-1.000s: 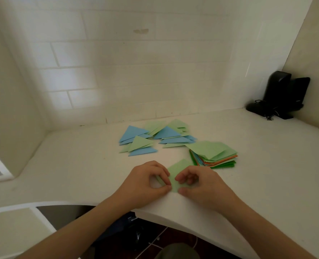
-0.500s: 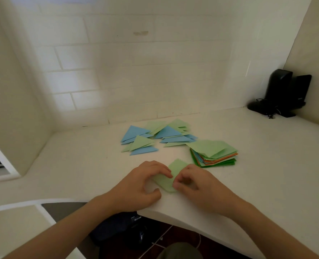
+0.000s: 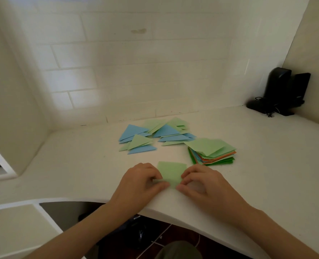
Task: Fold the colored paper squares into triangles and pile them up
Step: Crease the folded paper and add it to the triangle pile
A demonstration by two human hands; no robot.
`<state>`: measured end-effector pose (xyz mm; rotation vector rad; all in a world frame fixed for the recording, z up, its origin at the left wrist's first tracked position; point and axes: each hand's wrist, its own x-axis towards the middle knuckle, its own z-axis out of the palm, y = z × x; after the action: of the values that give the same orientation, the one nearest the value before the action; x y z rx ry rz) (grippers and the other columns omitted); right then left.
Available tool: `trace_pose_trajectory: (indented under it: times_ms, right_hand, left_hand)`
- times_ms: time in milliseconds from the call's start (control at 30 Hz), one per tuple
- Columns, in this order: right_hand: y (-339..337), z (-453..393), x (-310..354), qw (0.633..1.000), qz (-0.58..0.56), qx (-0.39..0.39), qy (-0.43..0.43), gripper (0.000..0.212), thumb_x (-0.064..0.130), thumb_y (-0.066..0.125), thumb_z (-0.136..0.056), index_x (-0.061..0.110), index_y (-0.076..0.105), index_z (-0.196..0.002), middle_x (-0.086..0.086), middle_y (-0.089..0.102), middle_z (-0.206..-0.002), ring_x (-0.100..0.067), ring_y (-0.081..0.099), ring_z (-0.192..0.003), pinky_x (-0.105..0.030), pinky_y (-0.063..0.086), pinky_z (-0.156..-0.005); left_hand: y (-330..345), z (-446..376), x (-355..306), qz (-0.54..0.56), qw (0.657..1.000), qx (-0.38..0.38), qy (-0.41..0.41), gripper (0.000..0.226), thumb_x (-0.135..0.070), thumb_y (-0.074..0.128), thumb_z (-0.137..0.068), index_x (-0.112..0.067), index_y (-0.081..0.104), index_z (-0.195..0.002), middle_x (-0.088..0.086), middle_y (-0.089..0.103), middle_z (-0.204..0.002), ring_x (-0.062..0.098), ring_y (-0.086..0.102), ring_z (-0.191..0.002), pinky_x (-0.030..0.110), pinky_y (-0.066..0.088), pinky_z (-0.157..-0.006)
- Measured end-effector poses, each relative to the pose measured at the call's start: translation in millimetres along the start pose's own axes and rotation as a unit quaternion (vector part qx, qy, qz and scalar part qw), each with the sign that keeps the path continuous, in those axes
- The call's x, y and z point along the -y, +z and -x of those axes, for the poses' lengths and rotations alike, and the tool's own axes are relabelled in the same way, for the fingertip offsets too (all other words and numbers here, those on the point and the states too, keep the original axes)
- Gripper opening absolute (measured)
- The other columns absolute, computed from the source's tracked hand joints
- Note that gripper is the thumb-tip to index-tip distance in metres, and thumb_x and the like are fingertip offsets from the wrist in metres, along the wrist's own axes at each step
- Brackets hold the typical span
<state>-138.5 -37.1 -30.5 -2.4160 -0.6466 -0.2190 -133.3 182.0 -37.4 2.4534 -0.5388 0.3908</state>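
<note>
A light green paper square (image 3: pixel 171 171) lies flat on the white counter near its front edge. My left hand (image 3: pixel 139 184) pinches the sheet's near left part between thumb and curled fingers. My right hand (image 3: pixel 201 184) pinches its near right edge the same way. Behind them, a stack of unfolded squares (image 3: pixel 212 152) in green, orange and blue sits to the right. Further back lies a loose spread of folded blue and green triangles (image 3: pixel 155 135).
The white counter (image 3: pixel 70 165) curves at its front edge and meets a tiled wall behind. A black device with cables (image 3: pixel 280 92) stands in the far right corner. Below the counter edge, dark floor tiles (image 3: pixel 175 236) and a dark object are visible.
The green sheet has turned from a diamond pose to a squarer one. Both hands kept hold of its near edge and shifted slightly with it.
</note>
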Motion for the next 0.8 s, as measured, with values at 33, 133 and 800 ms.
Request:
trace_pose_trajectory:
  times_ms: [33,133,800]
  right_hand:
    - [2,0,1,1.0,0.005,-0.008,0.009,0.045,0.069,0.046,-0.074,0.032,0.07,-0.079,0.023,0.056,-0.094,0.002,0.053,-0.093,-0.021,0.042,-0.083]
    - [8,-3,4,0.998,0.027,-0.045,0.026,0.039,0.066,0.049,-0.075,0.032,0.068,-0.073,0.022,0.055,-0.091,0.001,0.052,-0.091,-0.026,0.044,-0.084]
    - [-7,-8,-4,0.997,-0.046,0.013,0.06,0.052,-0.006,0.052,-0.079,0.033,0.059,-0.113,0.017,0.05,-0.102,0.01,0.048,-0.087,-0.003,0.035,-0.073]
  left_hand:
    - [1,-2,0,-0.013,1.0,-0.002,-0.017,0.045,-0.07,0.046,-0.069,-0.03,0.065,-0.076,-0.02,0.059,-0.084,0.001,0.051,-0.084,0.027,0.041,-0.078]
    - [4,-5,2,-0.047,0.996,0.006,-0.079,0.051,-0.082,0.038,-0.057,-0.038,0.057,-0.074,-0.022,0.053,-0.093,0.003,0.041,-0.096,0.028,0.027,-0.082]
    - [-15,-11,-2,-0.057,0.989,0.113,-0.074,0.034,-0.025,0.055,-0.093,-0.059,0.057,-0.088,-0.023,0.046,-0.1,0.005,0.036,-0.099,0.03,0.024,-0.086]
